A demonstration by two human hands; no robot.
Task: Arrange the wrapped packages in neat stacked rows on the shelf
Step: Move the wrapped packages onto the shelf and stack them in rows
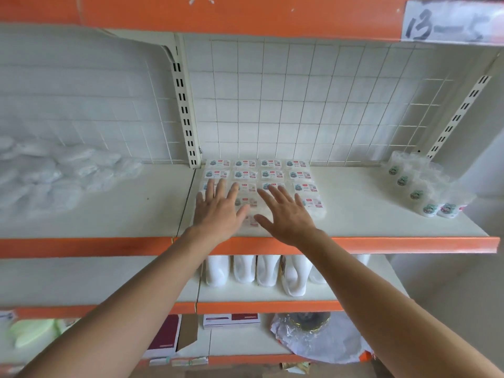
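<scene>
Landmark: slotted upright [186, 105] at the back of the shelf [381, 214]. Wrapped packages [272, 173] lie flat in a block just right of the upright's foot, four across, in rows running from the wire grid back panel [300, 91] toward the orange front lip [409, 245]. The back rows look squared; the front rows are partly hidden under the hands. Left hand [218, 214] is palm down over the block's near-left part, close to the upright's foot, fingers straight and fanned apart, gripping nothing. Right hand [286, 219], just right of it, is also palm down with fingers spread over the middle front rows, holding nothing. Cannot tell whether either palm presses on the wrapping or only hovers over it. Far right of the upright, a row of labelled clear pouches [425, 192] runs along the shelf's end. Left of the upright, a blurred heap of clear bags [54, 173]. Below and right of the upright, on the next shelf down, white jugs [267, 271] stand side by side. Above and far right, a handwritten tag [447, 23] reads 13-5.
</scene>
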